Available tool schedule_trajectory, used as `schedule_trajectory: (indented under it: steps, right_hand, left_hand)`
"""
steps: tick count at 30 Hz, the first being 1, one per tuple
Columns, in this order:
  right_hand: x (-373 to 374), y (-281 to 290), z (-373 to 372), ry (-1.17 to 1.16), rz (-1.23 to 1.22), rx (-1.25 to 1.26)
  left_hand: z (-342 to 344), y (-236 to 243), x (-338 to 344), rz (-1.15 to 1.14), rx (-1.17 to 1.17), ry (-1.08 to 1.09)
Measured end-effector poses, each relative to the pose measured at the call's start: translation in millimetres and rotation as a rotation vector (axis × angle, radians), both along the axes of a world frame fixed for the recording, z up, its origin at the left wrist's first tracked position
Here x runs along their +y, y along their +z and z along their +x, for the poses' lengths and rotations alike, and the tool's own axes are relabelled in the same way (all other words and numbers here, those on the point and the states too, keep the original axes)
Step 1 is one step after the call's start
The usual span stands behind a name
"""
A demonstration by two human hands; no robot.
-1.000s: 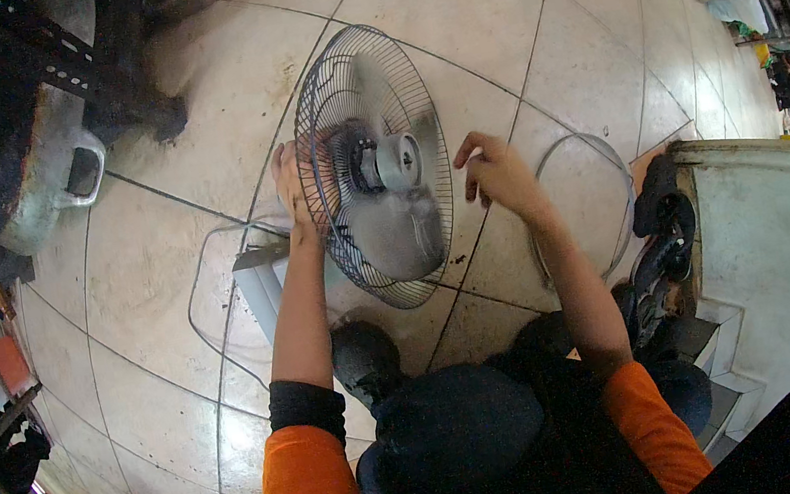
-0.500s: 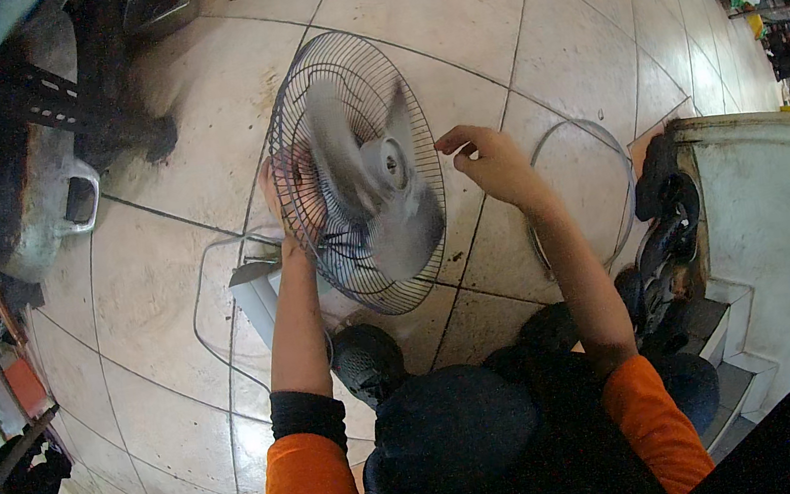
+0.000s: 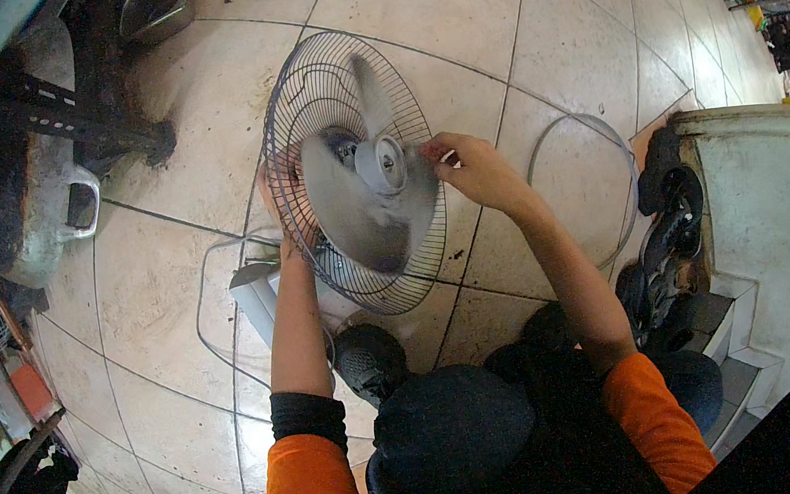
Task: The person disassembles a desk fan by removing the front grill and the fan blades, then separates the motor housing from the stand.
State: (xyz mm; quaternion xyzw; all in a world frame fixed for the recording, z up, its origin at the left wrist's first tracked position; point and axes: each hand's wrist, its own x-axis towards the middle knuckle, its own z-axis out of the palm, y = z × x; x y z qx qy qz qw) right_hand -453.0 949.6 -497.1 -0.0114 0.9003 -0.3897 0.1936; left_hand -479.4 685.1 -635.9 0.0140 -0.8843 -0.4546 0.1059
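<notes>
An electric fan (image 3: pixel 396 299) stands tilted on the floor before me, its grey blades (image 3: pixel 348 203) and round hub (image 3: pixel 387 163) exposed inside the black wire rear guard. Motion smears the blades. My left hand (image 3: pixel 280 207) grips the fan at its left side, behind the guard; wires partly hide the fingers. At the opposite rim is my right hand (image 3: pixel 467 168), fingers bent, with a gap between thumb and forefinger. Its fingertips are by the blades' edge; whether they touch, I cannot tell. A light grey base (image 3: pixel 256 297) shows below the left of the guard.
A grey cable (image 3: pixel 201 320) loops over the tiles on the left, another loop (image 3: pixel 629 176) on the right. Dark shoes (image 3: pixel 676 197) lie against a low white wall (image 3: pixel 777 234). At upper left are a blackened pot with a metal handle (image 3: pixel 86 201) and a black perforated bar (image 3: pixel 33 111).
My right hand has moved left to the fan's right rim. The blades have turned to another position. My left hand stays at the fan's side.
</notes>
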Motion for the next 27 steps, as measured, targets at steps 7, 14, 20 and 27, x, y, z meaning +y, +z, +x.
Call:
schedule_trajectory:
  steps: [7,14,20,27]
  right_hand:
    - [-1,-5,3,-0.018,-0.114,-0.002]
    - [-22,9,6,-0.034,-0.248,0.086]
    - [-29,5,2,0.047,-0.258,0.138]
    - [-31,-2,2,0.043,-0.391,0.153]
  left_hand:
    - [-1,-2,5,-0.164,-0.046,-0.004]
    - [1,3,0,0.112,-0.039,-0.067]
    - [2,13,4,0.126,0.042,0.004]
    - [2,23,5,0.105,0.002,-0.010]
